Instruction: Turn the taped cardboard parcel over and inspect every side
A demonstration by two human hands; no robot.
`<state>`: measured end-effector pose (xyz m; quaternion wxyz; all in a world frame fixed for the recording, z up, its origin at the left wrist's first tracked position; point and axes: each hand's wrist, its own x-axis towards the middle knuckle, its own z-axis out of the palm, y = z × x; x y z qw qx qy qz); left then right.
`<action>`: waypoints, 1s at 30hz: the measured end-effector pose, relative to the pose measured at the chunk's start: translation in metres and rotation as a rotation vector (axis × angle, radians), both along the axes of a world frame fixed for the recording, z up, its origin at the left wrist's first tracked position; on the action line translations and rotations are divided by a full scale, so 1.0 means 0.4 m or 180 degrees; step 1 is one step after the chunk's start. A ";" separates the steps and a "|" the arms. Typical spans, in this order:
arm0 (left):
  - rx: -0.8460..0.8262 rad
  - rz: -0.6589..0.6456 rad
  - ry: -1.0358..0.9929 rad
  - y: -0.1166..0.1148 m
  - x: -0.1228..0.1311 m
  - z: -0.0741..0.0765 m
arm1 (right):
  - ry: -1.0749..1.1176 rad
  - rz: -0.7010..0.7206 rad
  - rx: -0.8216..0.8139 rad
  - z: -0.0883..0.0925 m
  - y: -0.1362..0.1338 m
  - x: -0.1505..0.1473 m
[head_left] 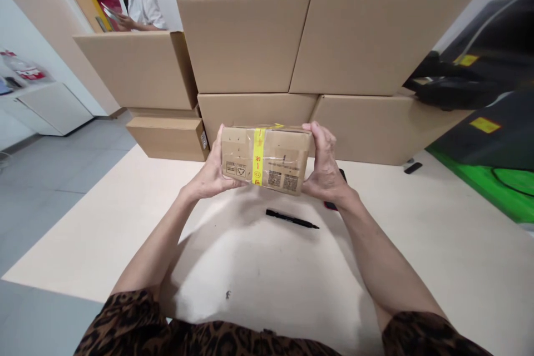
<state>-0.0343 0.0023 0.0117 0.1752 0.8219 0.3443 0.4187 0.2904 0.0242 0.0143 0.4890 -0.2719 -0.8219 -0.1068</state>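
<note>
Stacked cartons point(246, 44) behind, left hand point(211, 169) and right hand point(325, 164) grip a parcel point(266, 159).

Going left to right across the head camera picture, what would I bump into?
white cabinet → left hand → cardboard parcel with yellow tape → right hand → small black object → bright green surface

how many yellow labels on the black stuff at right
2: an upper yellow rectangular label and a lower one, both on the black bulky objects at right; others may be hidden.
</note>
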 end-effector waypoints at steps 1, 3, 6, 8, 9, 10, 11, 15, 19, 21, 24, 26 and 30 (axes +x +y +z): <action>-0.0075 0.0032 0.0072 -0.005 0.000 0.003 | -0.0001 -0.0020 0.0060 0.002 -0.001 -0.001; -0.0097 0.0091 0.0277 -0.015 0.002 0.012 | -0.0028 -0.0070 0.0141 0.004 -0.001 -0.003; 0.0340 0.0305 0.0529 -0.031 0.018 0.027 | -0.0147 -0.0185 0.0261 0.006 -0.005 -0.009; 0.0689 0.0435 0.0703 -0.044 0.036 0.036 | -0.0278 -0.0261 0.0302 0.008 -0.014 -0.018; 0.0810 0.0463 0.0789 -0.051 0.047 0.039 | -0.0353 -0.0291 0.0296 0.008 -0.020 -0.024; 0.0889 0.0472 0.0873 -0.059 0.057 0.041 | -0.0421 -0.0317 0.0276 0.009 -0.027 -0.030; 0.0928 0.0469 0.0947 -0.066 0.067 0.042 | -0.0476 -0.0340 0.0248 0.010 -0.036 -0.037; 0.0899 0.0430 0.1088 -0.088 0.096 0.041 | -0.0670 -0.0333 0.0174 0.010 -0.064 -0.060; 0.1019 0.0399 0.0967 -0.089 0.101 0.044 | -0.0791 -0.0298 0.0138 0.005 -0.068 -0.065; 0.1080 0.0339 0.0857 -0.083 0.095 0.048 | -0.0846 -0.0317 0.0102 0.002 -0.058 -0.057; 0.1059 0.0219 0.0609 -0.069 0.075 0.052 | -0.0877 -0.0428 -0.0028 0.001 -0.028 -0.025; 0.0928 0.0176 0.0433 -0.060 0.055 0.053 | -0.0779 -0.0514 -0.0126 0.002 -0.004 0.006; 0.0682 0.0059 0.0212 -0.041 0.015 0.054 | -0.0432 -0.0429 -0.0340 0.005 0.037 0.063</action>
